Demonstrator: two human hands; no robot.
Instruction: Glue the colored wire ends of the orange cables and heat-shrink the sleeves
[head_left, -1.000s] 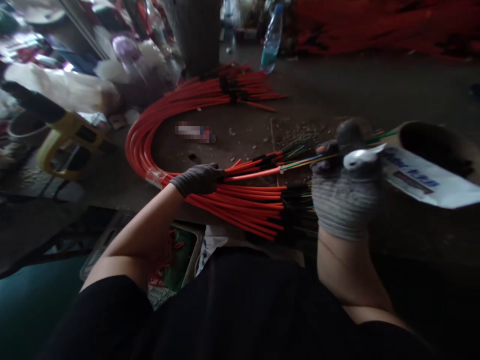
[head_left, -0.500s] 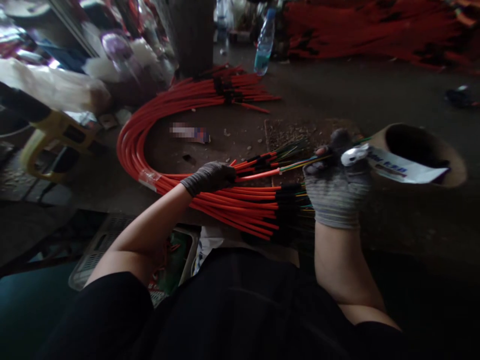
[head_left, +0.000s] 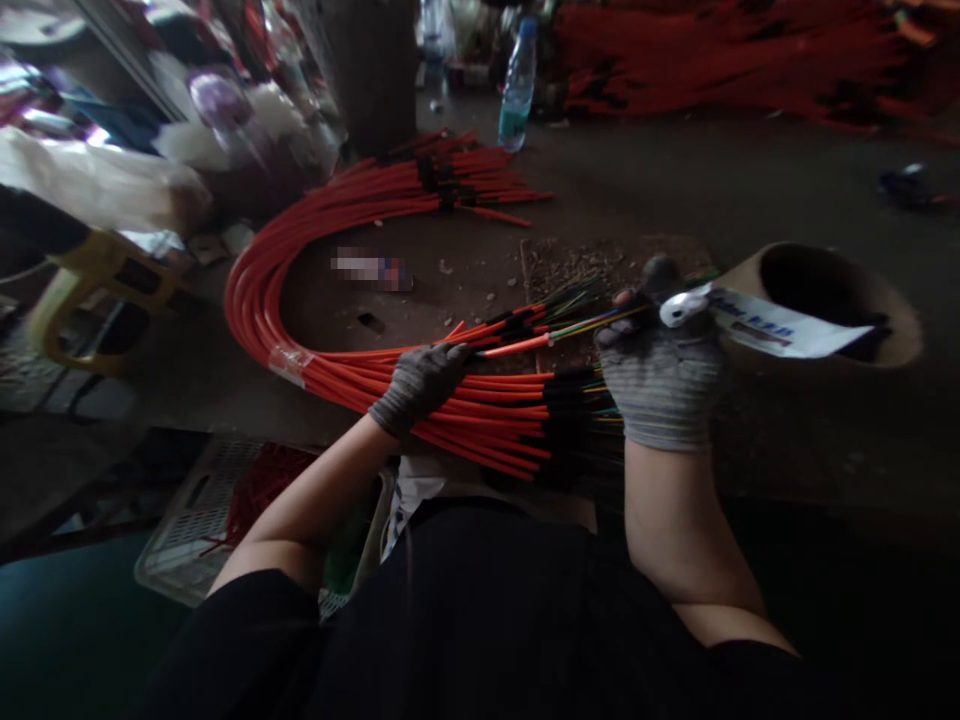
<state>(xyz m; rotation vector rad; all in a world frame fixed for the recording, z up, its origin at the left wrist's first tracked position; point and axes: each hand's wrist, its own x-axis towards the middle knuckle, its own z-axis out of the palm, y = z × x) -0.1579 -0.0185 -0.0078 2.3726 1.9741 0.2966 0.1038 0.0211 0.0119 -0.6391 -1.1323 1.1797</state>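
A thick bundle of orange cables (head_left: 255, 290) curves in a U over the dark table. My left hand (head_left: 424, 382), in a grey glove, is closed around one orange cable (head_left: 517, 347) above the lower cables. Thin coloured wires (head_left: 592, 323) come out of that cable's end and run to my right hand (head_left: 660, 360). The gloved right hand is closed, pinching the wires, and also has a shiny metal tool (head_left: 684, 306) in it, mostly hidden. Beside that hand lies a cardboard tube (head_left: 904, 330) with a printed white label (head_left: 795, 325).
Upright at the back stands a plastic bottle (head_left: 517, 90). More orange cables (head_left: 720, 60) lie at the back right. A yellow-and-black tool (head_left: 52, 320) is at the left, and a white crate (head_left: 176, 555) sits below the table edge.
My left hand has come slightly down and its forearm has swung right, showing more of the crate. The whole view has shifted slightly, and both hands keep their hold.
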